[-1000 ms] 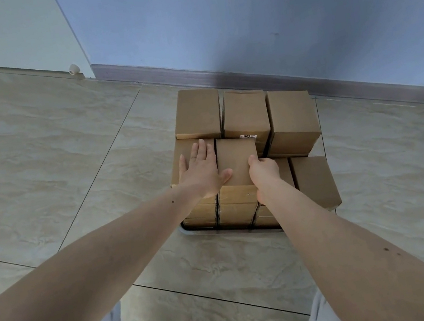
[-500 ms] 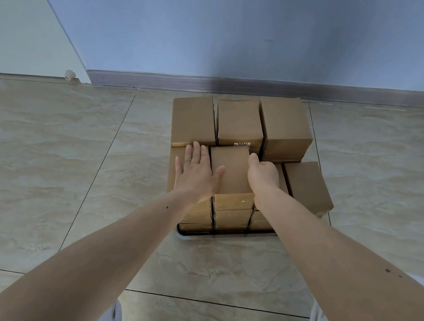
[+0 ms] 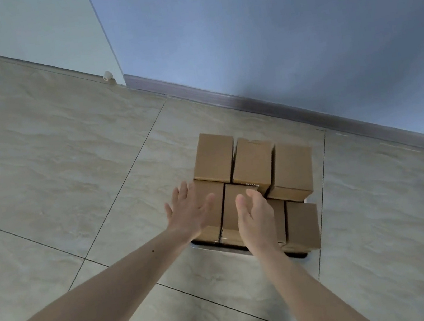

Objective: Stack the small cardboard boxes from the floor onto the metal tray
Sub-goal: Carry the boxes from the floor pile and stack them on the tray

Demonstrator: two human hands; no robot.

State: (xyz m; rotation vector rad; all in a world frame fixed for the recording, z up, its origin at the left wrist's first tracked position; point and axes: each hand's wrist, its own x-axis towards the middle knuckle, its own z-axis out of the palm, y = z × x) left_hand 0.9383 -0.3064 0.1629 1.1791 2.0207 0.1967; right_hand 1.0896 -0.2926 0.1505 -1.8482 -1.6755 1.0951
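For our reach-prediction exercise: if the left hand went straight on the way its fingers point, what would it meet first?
Probably the rear-left box: the left hand points up and away over the front-left box, though depth is unclear.

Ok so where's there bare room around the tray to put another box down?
Bare floor tile lies open left of the stacked cardboard boxes, out to the door. More shows between the boxes and the baseboard, and right of the metal tray. The tray itself is crowded: boxes fill it, and the left hand and right hand are over its near rows.
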